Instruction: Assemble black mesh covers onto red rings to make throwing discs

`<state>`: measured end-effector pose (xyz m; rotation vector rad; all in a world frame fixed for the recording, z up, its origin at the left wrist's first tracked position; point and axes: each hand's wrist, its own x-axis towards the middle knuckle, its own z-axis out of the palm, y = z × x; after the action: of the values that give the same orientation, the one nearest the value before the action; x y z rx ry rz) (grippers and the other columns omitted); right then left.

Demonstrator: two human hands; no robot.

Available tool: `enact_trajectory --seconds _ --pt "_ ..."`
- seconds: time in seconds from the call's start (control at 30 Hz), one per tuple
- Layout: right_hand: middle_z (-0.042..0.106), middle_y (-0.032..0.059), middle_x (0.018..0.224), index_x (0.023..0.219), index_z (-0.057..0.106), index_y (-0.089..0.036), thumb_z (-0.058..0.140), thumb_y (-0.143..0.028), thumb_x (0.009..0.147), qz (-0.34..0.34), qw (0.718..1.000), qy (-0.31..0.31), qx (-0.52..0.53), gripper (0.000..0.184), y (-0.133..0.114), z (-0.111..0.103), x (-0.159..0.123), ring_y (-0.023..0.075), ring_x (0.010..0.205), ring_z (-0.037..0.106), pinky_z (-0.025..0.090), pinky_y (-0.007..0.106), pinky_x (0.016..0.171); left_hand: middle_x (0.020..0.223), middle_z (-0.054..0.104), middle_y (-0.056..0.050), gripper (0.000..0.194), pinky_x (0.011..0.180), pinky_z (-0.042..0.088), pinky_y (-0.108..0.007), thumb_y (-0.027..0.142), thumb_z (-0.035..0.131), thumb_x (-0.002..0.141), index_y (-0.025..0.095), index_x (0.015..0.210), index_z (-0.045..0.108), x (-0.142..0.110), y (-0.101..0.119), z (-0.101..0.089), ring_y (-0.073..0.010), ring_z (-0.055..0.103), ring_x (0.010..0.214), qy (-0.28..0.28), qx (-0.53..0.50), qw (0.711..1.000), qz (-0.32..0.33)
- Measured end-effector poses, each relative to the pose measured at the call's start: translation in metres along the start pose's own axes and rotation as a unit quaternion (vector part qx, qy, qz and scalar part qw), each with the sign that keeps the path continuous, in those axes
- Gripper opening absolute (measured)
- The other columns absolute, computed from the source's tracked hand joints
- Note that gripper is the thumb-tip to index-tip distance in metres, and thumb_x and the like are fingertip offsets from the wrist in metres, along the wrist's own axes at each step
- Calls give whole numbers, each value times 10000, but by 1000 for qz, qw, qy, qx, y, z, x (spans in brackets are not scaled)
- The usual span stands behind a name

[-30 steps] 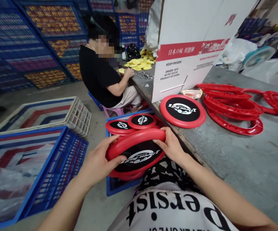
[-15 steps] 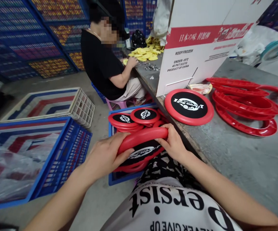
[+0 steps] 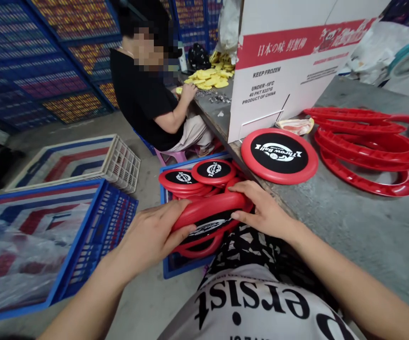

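Observation:
A red round disc (image 3: 208, 211) with a black printed centre is held tilted between my two hands. My left hand (image 3: 148, 232) is closed on its left edge, thumb over the black face. My right hand (image 3: 263, 208) grips the opposite edge with fingers on top and thumb on the face side. Beneath lies a blue crate (image 3: 187, 269) holding several similar discs (image 3: 212, 170), partly covered by the held one. Close to my right hand, another "Throw Ball" disc (image 3: 278, 156) lies flat on the table edge.
Several red plastic rings (image 3: 370, 184) lie on the grey table (image 3: 360, 236). A white carton panel (image 3: 264, 104) stands upright there. Beyond it, a person (image 3: 144, 94) sits beside yellow pieces (image 3: 211, 78). Lined crates (image 3: 94, 236) stand on the floor at left.
The held disc has dipped slightly lower and turned a little in my hands. My right hand's fingers have shifted along its edge. The camera view has moved slightly.

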<state>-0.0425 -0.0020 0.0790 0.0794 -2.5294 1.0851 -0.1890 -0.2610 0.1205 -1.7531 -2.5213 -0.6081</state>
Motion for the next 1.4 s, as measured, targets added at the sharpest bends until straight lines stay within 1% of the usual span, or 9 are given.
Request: enact_trajectory --seconds 0.2,0.3,0.4,0.47,0.6,0.87,1.03,1.27,1.4 --pt "732 61 1053 1177 670 -219 717 -444 881 -6 981 -192 0 375 -28 -17 22 245 936 699 550 379 837 1163 731 -84 414 833 545 -361 492 539 974 243 1295 618 15 1 -16 -266 706 1005 -54 -30 997 55" --pt "737 64 990 1169 646 -205 661 -462 917 29 991 -128 -23 359 -30 0 17 240 865 701 540 364 767 1243 679 -102 385 979 501 -433 421 555 979 253 1321 608 21 -2 -11 -291 641 1137 4 3 998 59" --pt "740 89 1057 1216 609 -216 619 -453 938 93 994 -1 -55 366 -27 26 12 262 926 708 548 393 809 1435 527 -145 450 1152 352 -552 386 633 934 244 1357 581 22 -1 11 -353 468 1365 199 45 978 -44" --pt "736 102 1094 1250 594 -220 608 -430 942 113 989 46 -83 373 -24 40 11 279 986 705 557 414 846 1469 473 -165 574 1180 329 -548 422 695 890 217 1400 530 22 3 33 -351 416 1411 303 -34 944 -123" --pt "715 158 1105 1365 534 -148 573 -391 963 66 980 55 -179 472 -14 62 11 307 1017 687 581 441 832 1327 618 -125 539 1030 508 -411 554 607 930 227 1353 546 27 16 67 -245 639 1179 293 -437 822 -219" --pt "697 157 976 1447 469 -74 532 -144 933 -87 946 31 -311 523 4 104 -8 284 837 637 581 435 733 913 769 -71 578 782 570 -308 530 868 673 141 1051 669 44 24 51 -205 728 816 262 -672 620 -309" --pt "679 176 1188 1511 407 -99 648 -408 931 -155 958 -48 -238 700 0 102 -13 305 1031 626 557 479 919 950 781 -49 538 744 564 -257 378 885 653 147 1098 689 31 10 45 -152 708 735 297 -602 676 -305" --pt "623 181 1323 1479 432 -187 569 -406 976 -47 989 105 -95 565 11 33 6 313 1200 591 506 556 1030 1367 683 -92 627 1153 438 -455 438 826 736 218 1306 686 -12 -14 3 -346 586 1321 170 -354 893 -220" --pt "521 193 1474 1499 410 -192 694 -468 882 13 989 146 -34 733 19 3 20 340 1360 503 414 593 1135 1224 757 -100 596 1042 545 -462 457 824 719 226 1260 730 -20 -20 -20 -369 679 1185 149 -408 873 -224"
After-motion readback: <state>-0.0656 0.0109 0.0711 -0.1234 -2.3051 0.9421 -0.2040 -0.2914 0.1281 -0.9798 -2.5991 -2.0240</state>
